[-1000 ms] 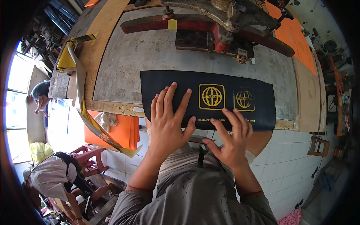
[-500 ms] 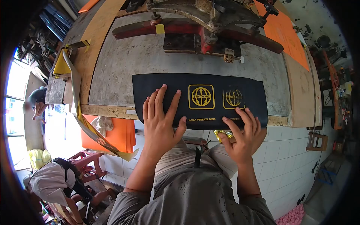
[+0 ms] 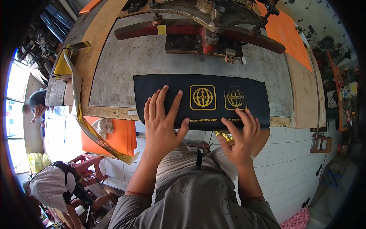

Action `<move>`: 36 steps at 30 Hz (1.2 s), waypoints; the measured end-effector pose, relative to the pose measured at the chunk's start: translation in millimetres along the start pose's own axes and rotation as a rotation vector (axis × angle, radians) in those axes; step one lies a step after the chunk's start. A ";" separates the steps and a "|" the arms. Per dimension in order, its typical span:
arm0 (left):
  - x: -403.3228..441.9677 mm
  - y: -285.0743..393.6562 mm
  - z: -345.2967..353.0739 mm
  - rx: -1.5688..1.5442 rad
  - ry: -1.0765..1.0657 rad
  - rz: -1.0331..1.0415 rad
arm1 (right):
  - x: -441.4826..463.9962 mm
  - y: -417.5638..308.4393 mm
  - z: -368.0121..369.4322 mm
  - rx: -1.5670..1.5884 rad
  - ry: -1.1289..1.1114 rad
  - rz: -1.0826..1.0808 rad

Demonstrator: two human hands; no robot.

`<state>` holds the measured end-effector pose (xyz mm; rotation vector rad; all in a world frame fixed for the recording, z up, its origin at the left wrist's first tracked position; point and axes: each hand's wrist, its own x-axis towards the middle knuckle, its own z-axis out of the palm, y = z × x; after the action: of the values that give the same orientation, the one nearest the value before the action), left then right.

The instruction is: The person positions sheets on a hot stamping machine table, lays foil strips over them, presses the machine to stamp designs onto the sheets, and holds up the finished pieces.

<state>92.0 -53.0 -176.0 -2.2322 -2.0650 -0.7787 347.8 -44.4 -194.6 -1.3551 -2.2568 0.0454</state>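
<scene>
A dark, flexible sheet (image 3: 175, 82) lies across the front edge of the metal press table, its near edge overhanging. Two gold emblems reading BINTANG are on it: the left emblem (image 3: 203, 97) is crisp and full, the right emblem (image 3: 235, 99) patchy. Gold lettering (image 3: 203, 120) runs below them. Spread flat on the sheet's left part is my left hand (image 3: 160, 118), holding nothing. My right hand (image 3: 242, 137) is at the lower right edge, fingers apart and slightly bent, fingertips over the lettering and just under the patchy emblem.
A heavy press with a red crossbar (image 3: 137, 29) stands over the metal table (image 3: 114, 76). Orange sheets (image 3: 284, 34) lie at right; more orange sheets (image 3: 127, 133) hang below left. A long yellowish strip (image 3: 76, 84) droops over the left side. Two other people are at left.
My right hand has shifted slightly left along the sheet's lower edge, covering the lettering a little differently. My left hand stays flat in nearly the same place.
</scene>
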 end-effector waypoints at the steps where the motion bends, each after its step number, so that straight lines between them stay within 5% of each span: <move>1: -0.2 0.3 -0.2 0.000 -0.001 -0.001 | -0.8 3.8 -0.5 0.001 0.010 0.004; 28: 1.1 3.5 -1.2 -0.019 -0.002 -0.030 | -16.7 12.9 21.5 0.024 0.009 -0.041; 36: -4.1 -12.5 -6.0 -0.086 -0.053 -0.013 | -15.4 46.5 3.8 -0.077 0.159 0.048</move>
<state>78.1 -57.1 -176.2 -2.3094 -2.1104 -0.8338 390.0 -33.0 -217.0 -1.4012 -2.1127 -0.1293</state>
